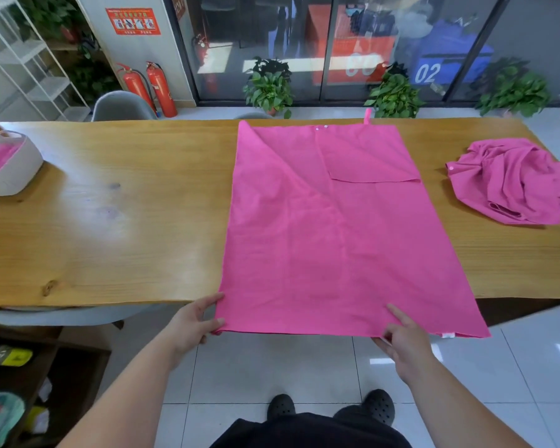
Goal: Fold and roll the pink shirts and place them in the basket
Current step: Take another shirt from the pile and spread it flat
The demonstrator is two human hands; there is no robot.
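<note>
A pink shirt (330, 227) lies flat on the wooden table (110, 221), folded into a long rectangle, with its near hem hanging past the table's front edge. My left hand (193, 321) pinches the hem's near left corner between thumb and fingers. My right hand (404, 337) holds the hem right of centre, index finger lying on top of the cloth and thumb beneath. A second pink shirt (511, 181) sits crumpled at the table's right end. The grey basket (12, 169) stands at the far left edge with pink cloth inside it.
A grey chair (123, 106) stands behind the table and another is tucked under its near left edge. Potted plants (269, 87) and fire extinguishers (160, 88) line the glass wall beyond. A low shelf with clutter (10, 383) is at my left, tiled floor below.
</note>
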